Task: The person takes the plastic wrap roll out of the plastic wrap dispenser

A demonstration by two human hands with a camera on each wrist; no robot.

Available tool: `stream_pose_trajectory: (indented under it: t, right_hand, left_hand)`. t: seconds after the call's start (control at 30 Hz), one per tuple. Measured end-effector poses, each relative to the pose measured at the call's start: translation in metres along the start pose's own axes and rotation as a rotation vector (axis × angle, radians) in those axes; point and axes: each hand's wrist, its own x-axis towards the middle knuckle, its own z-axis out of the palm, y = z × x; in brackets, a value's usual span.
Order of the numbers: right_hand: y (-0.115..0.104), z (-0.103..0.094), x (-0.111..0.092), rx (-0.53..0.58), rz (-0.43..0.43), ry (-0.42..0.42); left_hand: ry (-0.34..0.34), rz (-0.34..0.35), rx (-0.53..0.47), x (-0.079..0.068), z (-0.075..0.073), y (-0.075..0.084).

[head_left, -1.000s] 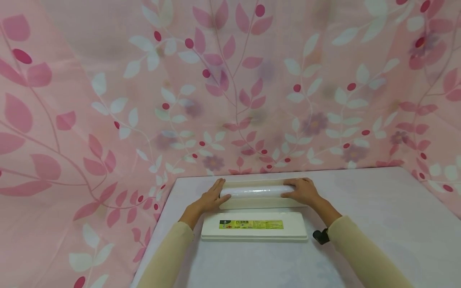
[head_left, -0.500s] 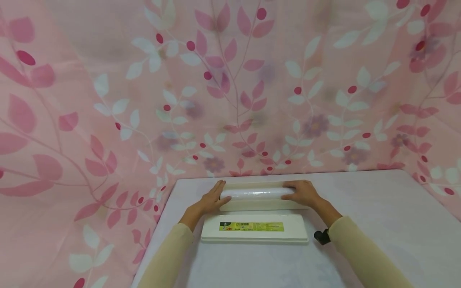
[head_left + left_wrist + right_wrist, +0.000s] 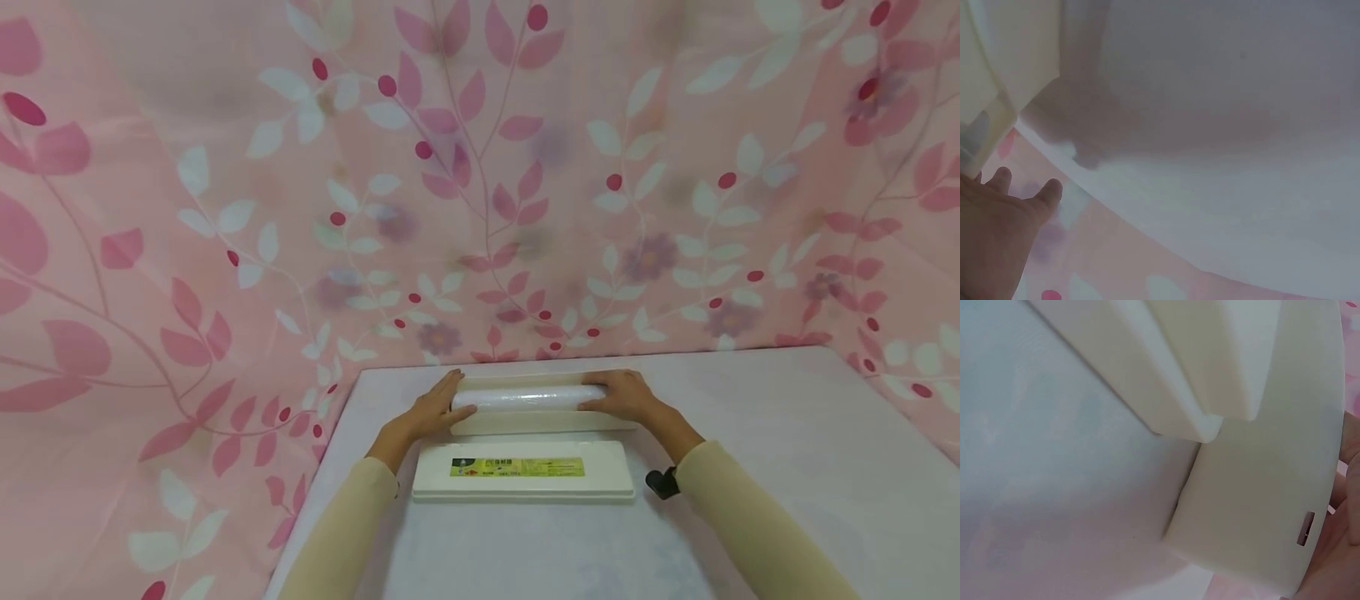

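In the head view, a white, shiny roll of cling film (image 3: 525, 398) lies lengthwise in a long cream box base (image 3: 540, 423) near the table's back edge. My left hand (image 3: 431, 408) holds the left end, thumb in front and fingers behind. At the right end, my right hand (image 3: 618, 396) grips the roll with fingers bent over it. The wrist views show the left hand (image 3: 997, 228) beside one box end (image 3: 1022, 56), and the right hand (image 3: 1341, 544) behind the slotted far end (image 3: 1247, 500). Directly in front lies the cream lid (image 3: 427, 483) with a yellow-green label.
A pale sheet covers the table (image 3: 787, 467). Pink floral curtains (image 3: 480, 208) hang behind it and along the left side. Close to the right sleeve (image 3: 738, 517) is a small black object (image 3: 662, 483).
The view shifts slightly down and then back up. Both hands, the roll, the base and the lid keep the same arrangement.
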Motion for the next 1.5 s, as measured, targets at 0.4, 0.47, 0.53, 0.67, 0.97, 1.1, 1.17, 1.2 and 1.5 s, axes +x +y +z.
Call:
stream_pose_trajectory:
  t: [0.4, 0.47, 0.53, 0.67, 0.97, 1.1, 1.17, 1.2, 1.5]
  right_hand:
    - [-0.0011, 0.0020, 0.0019, -0.023, 0.024, -0.004]
    - [-0.0011, 0.0017, 0.0013, -0.017, 0.025, -0.008]
    - [-0.0020, 0.0010, 0.0013, -0.018, 0.018, -0.007]
    - [-0.0038, 0.0015, 0.0019, -0.008, 0.017, -0.007]
    - [-0.0048, 0.0013, 0.0018, -0.002, 0.013, -0.016]
    - [-0.0020, 0.0022, 0.0015, -0.002, 0.021, -0.014]
    - [-0.0009, 0.0024, 0.0016, -0.001, 0.013, -0.008]
    - [-0.0004, 0.0026, 0.0017, 0.001, 0.013, -0.005]
    - [-0.0003, 0.0030, 0.0017, -0.003, 0.006, 0.002]
  left_hand:
    - [-0.019, 0.004, -0.020, 0.0014, 0.0039, -0.0018]
    - [-0.031, -0.006, -0.018, 0.0019, 0.0046, -0.0031]
    - [-0.027, -0.017, -0.029, 0.0003, 0.0040, -0.0017]
    - [-0.017, -0.027, -0.049, -0.0042, 0.0014, 0.0007]
    - [-0.008, 0.051, -0.108, -0.0016, 0.0017, -0.0024]
    - [-0.003, 0.031, -0.098, -0.0009, 0.0016, 0.0001]
    - [0.001, 0.018, -0.083, -0.0009, 0.0014, 0.0012]
    - [0.002, 0.012, -0.079, -0.0010, 0.0013, 0.0017]
    - [-0.007, -0.011, -0.102, -0.0010, 0.0024, 0.0011]
